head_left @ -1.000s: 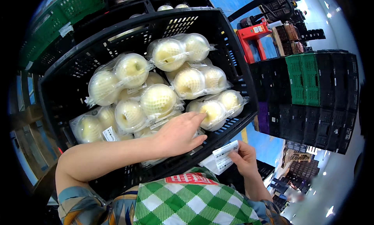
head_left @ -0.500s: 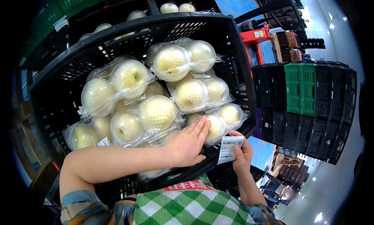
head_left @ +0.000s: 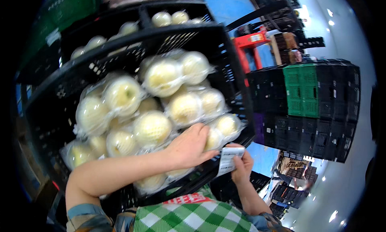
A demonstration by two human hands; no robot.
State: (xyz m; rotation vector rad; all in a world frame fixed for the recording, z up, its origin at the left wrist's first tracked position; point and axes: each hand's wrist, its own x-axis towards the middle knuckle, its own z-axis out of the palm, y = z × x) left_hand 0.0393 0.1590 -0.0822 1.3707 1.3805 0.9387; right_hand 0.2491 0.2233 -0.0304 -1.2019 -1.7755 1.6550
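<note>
A large black slatted crate [head_left: 132, 35] holds several clear-wrapped packs of round, pale yellow fruit [head_left: 152, 127], some in white foam netting. They look like apples or pears; I cannot tell which. Over the pack [head_left: 227, 125] at the crate's near right corner, my left hand [head_left: 189, 145] bends its fingers onto the left fruit. Its thumb points right along the near side, and the fingertips are hidden. Just right of it, at the crate's near rim, my right hand [head_left: 242, 164] pinches a small white sheet of printed labels [head_left: 230, 159] between thumb and fingers.
Behind stands another black crate [head_left: 140, 17] with similar fruit, beside a green crate [head_left: 64, 15] at far left. To the right are a red metal frame [head_left: 251, 41] and a tall stack of black crates [head_left: 333, 107] with green ones [head_left: 301, 89] in it.
The whole view has shifted slightly, with the crate lower and further left. My left hand's fingers, stretched flat before, now bend down over the fruit. My right hand keeps the label sheet.
</note>
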